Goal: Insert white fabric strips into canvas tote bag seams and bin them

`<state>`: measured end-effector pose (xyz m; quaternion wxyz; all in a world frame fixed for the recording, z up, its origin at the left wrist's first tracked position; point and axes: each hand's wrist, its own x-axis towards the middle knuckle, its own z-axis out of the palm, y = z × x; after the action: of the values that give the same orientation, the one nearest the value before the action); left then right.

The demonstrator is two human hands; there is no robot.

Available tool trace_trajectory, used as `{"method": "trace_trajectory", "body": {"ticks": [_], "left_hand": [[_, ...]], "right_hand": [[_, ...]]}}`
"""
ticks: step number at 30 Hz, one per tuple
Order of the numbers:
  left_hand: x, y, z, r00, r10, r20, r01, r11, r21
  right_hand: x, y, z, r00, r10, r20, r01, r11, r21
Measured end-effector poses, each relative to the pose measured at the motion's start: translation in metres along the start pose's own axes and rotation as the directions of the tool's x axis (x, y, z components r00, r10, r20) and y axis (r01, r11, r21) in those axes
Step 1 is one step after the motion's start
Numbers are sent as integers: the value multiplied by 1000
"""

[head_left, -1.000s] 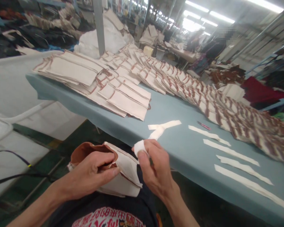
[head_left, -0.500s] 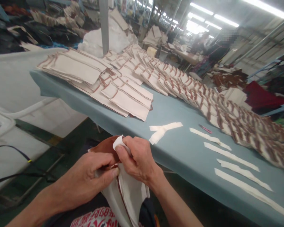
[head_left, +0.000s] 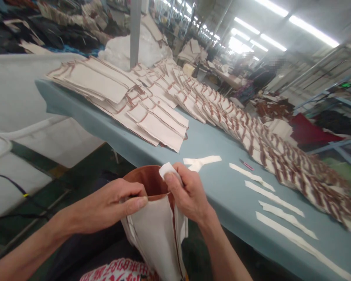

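Note:
Over my lap hangs a cream fabric piece (head_left: 152,222), sewn into a tube or bag shape with a brown lining (head_left: 146,180) showing at its open mouth. My left hand (head_left: 117,201) pinches the near rim between thumb and fingers. At the right side of the mouth, my right hand (head_left: 190,193) is closed on a small white strip (head_left: 167,170), its end sticking up past the thumb. Fingers of that hand also rest against the rim; whether they grip the fabric too I cannot tell. A brown seam runs down the piece below my right hand.
Beyond my hands stands a blue-green covered table (head_left: 210,136). Stacked cream pieces (head_left: 163,121) lie on its left, and a long overlapping row (head_left: 240,125) runs along the back. Cream strips (head_left: 280,199) and pink-handled snips (head_left: 247,164) lie on the right. A white bin (head_left: 23,93) stands left.
The mouth of the fabric piece has opened wider, showing more brown lining. My right hand with the white strip has shifted right, away from my left hand. The view has turned slightly.

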<state>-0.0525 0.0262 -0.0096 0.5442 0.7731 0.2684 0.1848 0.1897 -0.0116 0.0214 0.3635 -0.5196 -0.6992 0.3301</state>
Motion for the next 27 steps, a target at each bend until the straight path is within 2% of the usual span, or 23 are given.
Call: {"method": "trace_trajectory", "body": {"ticks": [2, 5, 10, 13, 16, 21, 24, 27], "left_hand": [[3, 2, 6, 1000, 8, -1, -8, 1000, 22], [8, 4, 22, 996, 78, -45, -73, 993, 96], [7, -1, 47, 963, 197, -182, -137, 945, 296], [2, -5, 52, 949, 214, -232, -129, 933, 335], [0, -4, 51, 941, 189, -280, -94, 942, 322], [4, 5, 49, 962, 80, -260, -21, 975, 222], [5, 7, 50, 973, -32, -229, 66, 988, 142], [6, 7, 51, 974, -104, -200, 121, 990, 76]], "right_hand": [[-1, 1, -1, 999, 25, 44, -25, 1000, 1], [-5, 3, 4, 995, 46, 85, -47, 999, 8], [-9, 4, 10, 991, 42, 124, -39, 999, -29], [-9, -1, 7, 981, 64, 182, -40, 990, -136], [-8, -4, 5, 980, 33, 195, 19, 966, -260], [-15, 8, 11, 974, -125, 188, 185, 918, -350], [-23, 21, 25, 950, -305, 63, 297, 829, -473], [-30, 29, 39, 880, -468, -80, 342, 742, -576]]}}
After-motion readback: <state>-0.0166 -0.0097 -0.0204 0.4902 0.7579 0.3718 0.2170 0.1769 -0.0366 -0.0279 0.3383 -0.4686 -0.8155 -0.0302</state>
